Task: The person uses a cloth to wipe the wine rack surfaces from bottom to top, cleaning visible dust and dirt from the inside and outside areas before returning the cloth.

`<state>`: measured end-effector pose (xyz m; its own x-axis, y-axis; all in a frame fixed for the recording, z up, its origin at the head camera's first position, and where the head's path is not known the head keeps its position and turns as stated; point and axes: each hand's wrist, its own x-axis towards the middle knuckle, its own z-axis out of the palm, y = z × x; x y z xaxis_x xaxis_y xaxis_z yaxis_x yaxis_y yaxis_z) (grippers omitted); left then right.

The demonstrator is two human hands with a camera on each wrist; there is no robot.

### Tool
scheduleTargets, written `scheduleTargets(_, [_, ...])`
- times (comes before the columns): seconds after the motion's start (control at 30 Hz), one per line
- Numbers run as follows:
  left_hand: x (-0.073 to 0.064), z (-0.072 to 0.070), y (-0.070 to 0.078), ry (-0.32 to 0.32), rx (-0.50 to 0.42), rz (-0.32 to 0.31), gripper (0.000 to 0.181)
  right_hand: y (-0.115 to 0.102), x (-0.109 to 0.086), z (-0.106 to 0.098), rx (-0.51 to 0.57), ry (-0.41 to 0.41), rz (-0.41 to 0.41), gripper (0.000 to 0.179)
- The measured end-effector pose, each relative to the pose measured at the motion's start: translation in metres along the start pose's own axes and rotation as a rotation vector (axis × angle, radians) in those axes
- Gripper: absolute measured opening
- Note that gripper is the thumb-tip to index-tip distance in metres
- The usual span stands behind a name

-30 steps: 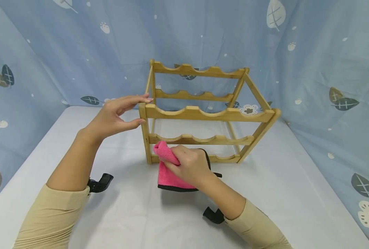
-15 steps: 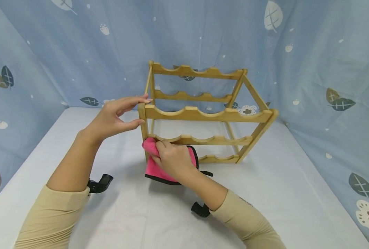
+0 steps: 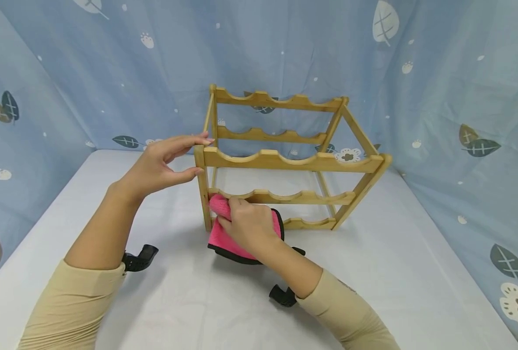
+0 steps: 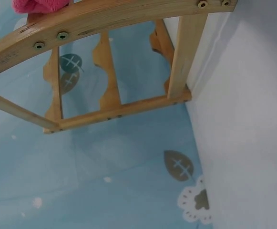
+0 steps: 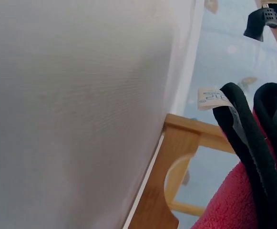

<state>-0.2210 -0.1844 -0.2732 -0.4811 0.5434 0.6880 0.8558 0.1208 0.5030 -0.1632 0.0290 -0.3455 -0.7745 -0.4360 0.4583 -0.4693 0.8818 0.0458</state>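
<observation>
A wooden wine rack (image 3: pixel 267 159) with scalloped rails stands upright on the white-covered table. My left hand (image 3: pixel 163 158) holds its near left corner post, thumb in front and fingertips on top. In my right hand (image 3: pixel 252 226) is a bunched pink cloth (image 3: pixel 224 238) with black edging, laid against the left end of the lower front rail. The left wrist view shows the rack's side frame (image 4: pixel 105 16) with metal bolts, and a bit of pink cloth (image 4: pixel 40 5) above. Folded black edging (image 5: pixel 255 167) with a white tag fills the right of the right wrist view.
A blue curtain (image 3: pixel 259 43) printed with leaves and paw marks hangs behind and at both sides. White cloth covers the tabletop (image 3: pixel 176 301). Black wrist mounts (image 3: pixel 141 257) jut out below each forearm.
My right hand has carried the pink cloth leftward to the rack's left post, then slightly back to the right along the lower front rail. My left hand stays on the corner.
</observation>
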Motion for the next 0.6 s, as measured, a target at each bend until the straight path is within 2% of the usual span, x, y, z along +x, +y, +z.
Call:
scheduleTargets(0.13, [0.000, 0.000, -0.001, 0.000, -0.003, 0.012, 0.058, 0.005, -0.003, 0.001, 0.011, -0.004, 0.022, 0.033])
scheduleTargets(0.4, [0.000, -0.001, -0.001, -0.010, 0.023, 0.011, 0.058, 0.022, -0.014, 0.003, -0.004, 0.128, 0.000, 0.030])
scheduleTargets(0.6, [0.000, -0.001, 0.000, -0.013, 0.025, 0.000, 0.058, 0.035, -0.021, 0.001, -0.008, 0.166, -0.008, 0.031])
